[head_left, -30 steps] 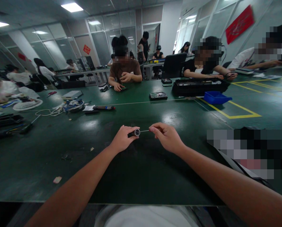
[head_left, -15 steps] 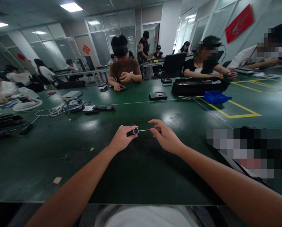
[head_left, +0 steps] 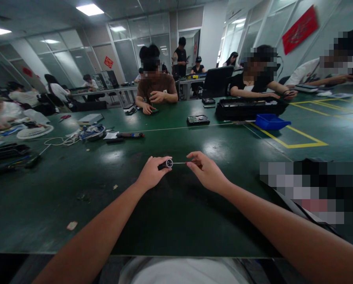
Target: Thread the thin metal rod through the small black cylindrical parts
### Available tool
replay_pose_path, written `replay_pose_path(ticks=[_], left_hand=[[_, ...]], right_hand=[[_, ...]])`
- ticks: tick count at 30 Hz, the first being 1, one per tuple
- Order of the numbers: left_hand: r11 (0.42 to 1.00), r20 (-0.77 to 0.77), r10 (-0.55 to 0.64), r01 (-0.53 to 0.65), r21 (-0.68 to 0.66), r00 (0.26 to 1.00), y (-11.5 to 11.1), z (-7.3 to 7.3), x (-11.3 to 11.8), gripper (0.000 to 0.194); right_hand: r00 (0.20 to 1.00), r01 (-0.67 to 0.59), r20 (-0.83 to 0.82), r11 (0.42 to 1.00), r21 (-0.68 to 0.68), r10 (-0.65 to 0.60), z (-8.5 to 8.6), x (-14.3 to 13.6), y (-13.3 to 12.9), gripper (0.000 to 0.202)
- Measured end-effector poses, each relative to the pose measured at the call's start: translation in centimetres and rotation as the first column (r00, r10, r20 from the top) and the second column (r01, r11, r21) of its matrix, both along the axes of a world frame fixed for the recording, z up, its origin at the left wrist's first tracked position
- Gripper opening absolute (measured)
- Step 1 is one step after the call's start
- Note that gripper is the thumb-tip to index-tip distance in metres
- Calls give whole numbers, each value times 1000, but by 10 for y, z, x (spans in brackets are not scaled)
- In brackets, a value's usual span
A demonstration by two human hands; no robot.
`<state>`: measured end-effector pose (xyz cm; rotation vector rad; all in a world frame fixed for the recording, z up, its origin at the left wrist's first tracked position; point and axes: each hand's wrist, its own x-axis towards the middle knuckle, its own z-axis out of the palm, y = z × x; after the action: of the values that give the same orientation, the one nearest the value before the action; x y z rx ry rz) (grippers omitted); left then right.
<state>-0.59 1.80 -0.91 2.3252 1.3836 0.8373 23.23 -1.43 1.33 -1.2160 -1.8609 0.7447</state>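
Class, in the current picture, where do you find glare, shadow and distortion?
Head view: ceiling lights blown white; glare on the green table beyond the left hand and right hand; shadow between the forearms; red poster slanted, perhaps by lens distortion; thin-shafted tool too small to show detail.

Your bare forearms [head_left: 107,223] converge from the lower corners, elbows wide. Your left hand [head_left: 151,173] grips between thumb and fingers, pointing inward; your right hand [head_left: 209,172] faces it, near but apart, forefinger extended above the thumb, the other fingers curled in.
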Motion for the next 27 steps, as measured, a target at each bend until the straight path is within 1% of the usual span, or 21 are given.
replay_pose_path(ticks=[2, 5, 6, 10, 13, 15, 17, 19, 21, 23, 27], left_hand=[[1000, 0, 4, -4, 5, 1000, 0, 0, 0, 39], [1000, -13, 3, -3, 1, 1000, -1, 1, 0, 39], [1000, -16, 4, -4, -2, 1000, -1, 1, 0, 39], [1000, -20, 11, -11, -18, 1000, -2, 2, 1, 39], [1000, -16, 16, -16, -19, 1000, -2, 3, 2, 39], [1000, -20, 9, -9, -16, 1000, -2, 2, 2, 39], [1000, -26, 0, -1, -17, 1000, -2, 1, 2, 39], [1000, -25, -4, 4, -19, 1000, -2, 0, 2, 40], [1000, -18, -7, 7, -15, 1000, -1, 0, 2, 40], [1000, -18, -7, 7, -12, 1000, -1, 0, 2, 39], [1000, -25, 7, -7, -9, 1000, -1, 1, 2, 39]], right_hand=[[1000, -29, -1, 999, -26, 29, 0, 0, 0, 21], [999, -49, -11, 996, -76, 49, 0, -1, 0, 31], [999, -40, -6, 996, -74, 39, 0, -1, 1, 32], [1000, 9, 29, 999, -32, -8, -2, 0, 2, 23], [998, 32, -44, 999, -29, -33, -5, 1, 4, 24], [993, 18, -112, 998, -52, -24, -5, 1, 5, 23], [989, -8, -150, 996, -87, -5, -5, 0, 5, 29], [991, -9, -135, 994, -105, -5, -4, -1, 4, 36], [995, 6, -95, 996, -94, -15, -3, -2, 3, 32], [998, 16, -58, 998, -55, -19, -2, -2, 2, 25], [998, 38, -50, 999, 3, -38, 0, -1, 1, 23]])
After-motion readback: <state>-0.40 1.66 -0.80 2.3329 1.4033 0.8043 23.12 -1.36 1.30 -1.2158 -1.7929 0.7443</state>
